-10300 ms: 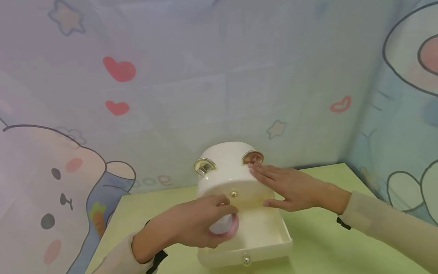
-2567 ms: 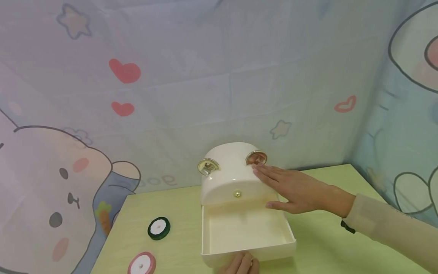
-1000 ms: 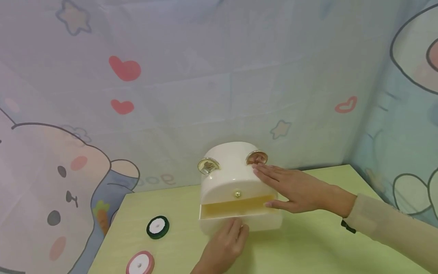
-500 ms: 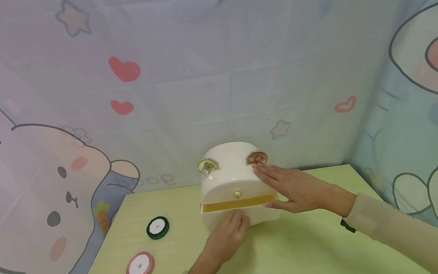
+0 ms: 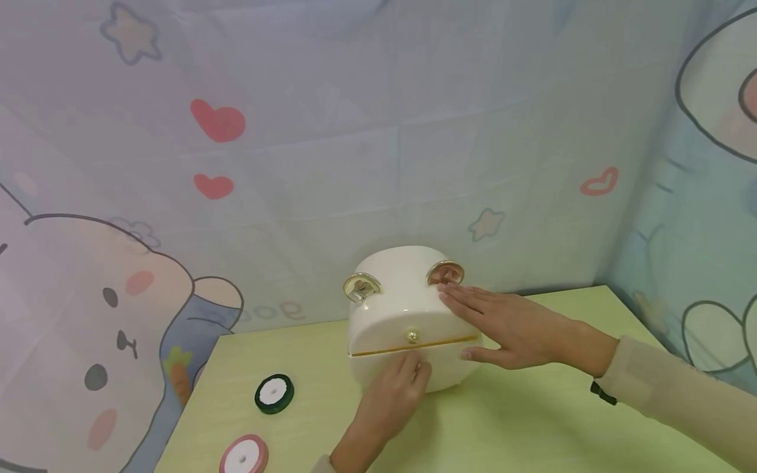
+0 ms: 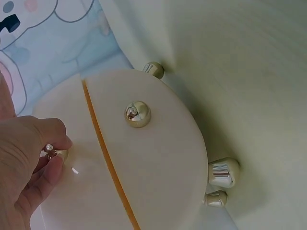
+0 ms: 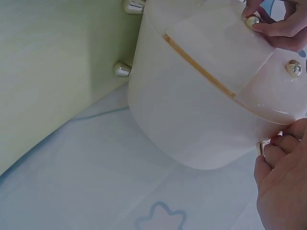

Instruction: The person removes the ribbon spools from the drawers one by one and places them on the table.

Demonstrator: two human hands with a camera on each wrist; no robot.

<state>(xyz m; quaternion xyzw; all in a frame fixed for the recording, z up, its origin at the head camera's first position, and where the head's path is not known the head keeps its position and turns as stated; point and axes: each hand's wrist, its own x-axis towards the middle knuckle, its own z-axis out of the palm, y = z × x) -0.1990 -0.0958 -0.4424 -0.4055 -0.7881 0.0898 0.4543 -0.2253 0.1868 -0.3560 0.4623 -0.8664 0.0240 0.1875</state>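
1. So, far left first: a pink ribbon roll (image 5: 244,454) lies flat on the green table (image 5: 319,368), cut off at the near edge of view. A green ribbon roll (image 5: 275,393) lies just beyond it, slightly right. Neither is being touched.
2. Next over is the left hand (image 5: 390,401), reaching in from the near side. Thumb and fingers pinch the gold knob (image 7: 251,22), which both wrist views show pretty well.
3. Middle: the white box (image 5: 402,282), with its drawer (image 5: 449,368) nearly flush, just a thin orange gap along the top edge. Key bit imo: the drawer lies straight off the far side of that pinch, its wide front runs left to right, and its slide looks near-to-far. Left hand is lined up with it and is the closer one.
4. Right side: the right hand (image 5: 511,328) isn't gripping anything, I reckon. Fingers look straight, laid against the box's right side by a gold ear (image 5: 445,273). Seems like bracing.
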